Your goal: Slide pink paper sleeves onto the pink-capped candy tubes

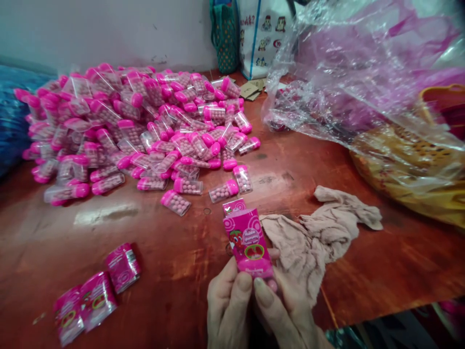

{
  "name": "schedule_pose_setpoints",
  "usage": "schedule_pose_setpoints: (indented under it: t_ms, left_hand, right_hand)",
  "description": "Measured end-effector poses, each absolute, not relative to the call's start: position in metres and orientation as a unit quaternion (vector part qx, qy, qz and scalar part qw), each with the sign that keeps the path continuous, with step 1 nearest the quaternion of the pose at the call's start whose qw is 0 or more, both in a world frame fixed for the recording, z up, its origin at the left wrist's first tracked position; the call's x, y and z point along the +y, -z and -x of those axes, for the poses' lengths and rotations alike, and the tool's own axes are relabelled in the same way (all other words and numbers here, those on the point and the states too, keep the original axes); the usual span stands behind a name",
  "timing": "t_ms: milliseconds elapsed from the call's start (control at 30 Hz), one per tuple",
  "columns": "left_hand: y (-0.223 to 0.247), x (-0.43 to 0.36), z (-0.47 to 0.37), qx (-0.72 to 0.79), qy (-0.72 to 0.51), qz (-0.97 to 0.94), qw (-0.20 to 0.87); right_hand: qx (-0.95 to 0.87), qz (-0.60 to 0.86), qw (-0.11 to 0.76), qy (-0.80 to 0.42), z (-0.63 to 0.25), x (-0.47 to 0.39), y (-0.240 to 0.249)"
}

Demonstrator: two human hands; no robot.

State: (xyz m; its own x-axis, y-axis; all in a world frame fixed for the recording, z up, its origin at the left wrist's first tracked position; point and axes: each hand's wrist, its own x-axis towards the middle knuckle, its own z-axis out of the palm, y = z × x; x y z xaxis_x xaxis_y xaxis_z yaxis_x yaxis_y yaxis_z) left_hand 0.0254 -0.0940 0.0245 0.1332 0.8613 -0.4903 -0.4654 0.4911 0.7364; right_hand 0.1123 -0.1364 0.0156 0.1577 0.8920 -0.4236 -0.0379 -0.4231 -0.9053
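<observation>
My left hand (228, 305) and my right hand (285, 308) are closed together on a candy container in a pink printed sleeve (250, 242). Both thumbs press near its lower end, where a few pink balls show below the sleeve's edge. Just behind its top, part of another pink printed sleeve (234, 205) shows. Farther off lies a big heap of clear candy containers (138, 131) with pink caps and pink balls inside. To the left, several sleeved containers (98, 295) lie on the table.
A crumpled beige cloth (316, 237) lies on the reddish-brown table (152, 271), right of my hands. Clear plastic film (327, 82) drapes over a yellow basket (403, 155) at right. Bags (265, 39) stand by the wall; a blue plastic bag (14, 121) is at left.
</observation>
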Motion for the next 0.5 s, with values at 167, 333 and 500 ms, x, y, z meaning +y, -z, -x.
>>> schedule_pose_setpoints:
  t_ms: [167,333,500]
  left_hand:
    - [-0.020,-0.089,-0.018,0.445,-0.452,-0.203,0.746]
    - [-0.020,-0.080,-0.009,0.435,-0.500,-0.176,0.728]
    - [-0.023,-0.076,-0.003,0.467,-0.506,-0.214,0.693]
  right_hand:
    - [-0.387,0.588,0.427,-0.568,-0.110,-0.112,-0.022]
    - [-0.441,0.520,0.388,-0.620,-0.109,-0.099,-0.023]
    - [-0.513,0.507,0.312,-0.618,-0.110,-0.103,-0.014]
